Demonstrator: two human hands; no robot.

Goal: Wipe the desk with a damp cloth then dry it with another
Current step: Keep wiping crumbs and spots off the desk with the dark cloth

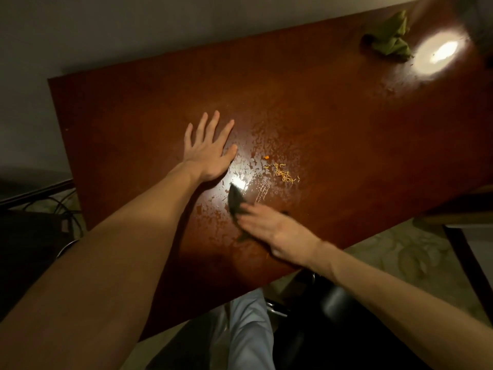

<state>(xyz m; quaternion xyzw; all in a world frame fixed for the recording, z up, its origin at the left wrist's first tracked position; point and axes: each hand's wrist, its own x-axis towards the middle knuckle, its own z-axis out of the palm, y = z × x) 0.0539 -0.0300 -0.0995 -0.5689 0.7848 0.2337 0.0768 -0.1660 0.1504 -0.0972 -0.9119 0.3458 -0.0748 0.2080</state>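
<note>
**Right hand presses dark cloth on wet table**

The right hand (277, 233) lies palm down, just below the centre of the frame, on a dark cloth (236, 202). Its fingers are spread flat over the cloth rather than curled round it, so the grip is open and pressing, with the cloth pinned between palm and table (133, 124). The hand is blurred. A pointed corner of the cloth sticks out toward the upper left from under the fingertips, and a little more shows under the heel of the hand.

Just above and right of that corner lies a small scatter of orange-yellow crumbs (284, 176), apart from the cloth. The wood around cloth and crumbs is mottled with wet patches, and a bright glare sits right at the cloth's tip.

The left hand (209, 153) rests flat on the table left of centre, fingers splayed and pointing up the frame, holding nothing. Its forearm runs down to the lower left corner.

A crumpled green cloth (388, 36) sits on the table in the upper right of the frame, well apart from both hands, beside a large bright reflection (440, 53) on the wood.

Below the table's near edge, at the bottom centre, pale blue fabric (248, 335) shows, with a black chair (330, 303) to its right.
</note>
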